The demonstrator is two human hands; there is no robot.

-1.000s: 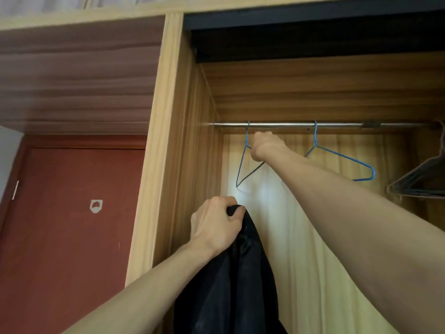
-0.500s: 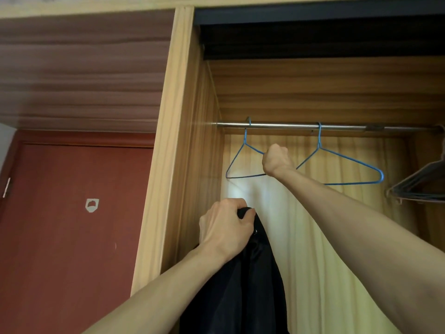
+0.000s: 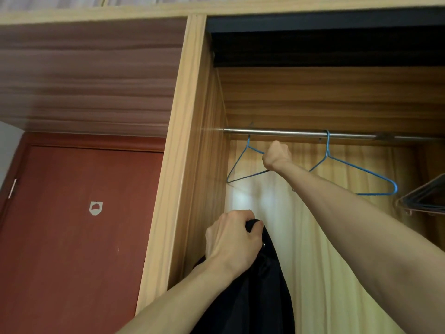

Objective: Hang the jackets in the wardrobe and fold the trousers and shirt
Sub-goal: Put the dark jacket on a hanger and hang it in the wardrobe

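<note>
The black jacket looks soft and limp, with a slight sheen that suggests a smooth, possibly slippery cloth; it will likely sag and slide unless it is taken by the collar or shoulder seam, where the fabric is thickest. It hangs in a dark, bunched column just inside the wardrobe's left wall, below the rail, with one small metal snap or button showing near the top. The left hand grips its top edge, fingers curled tightly over a gathered wad of cloth. The right hand is fisted round the sloping arm of a thin blue wire hanger, whose hook sits at the rail. That hanger is probably light and springy, apt to bend under the jacket's weight. A second blue hanger hangs further right.
</note>
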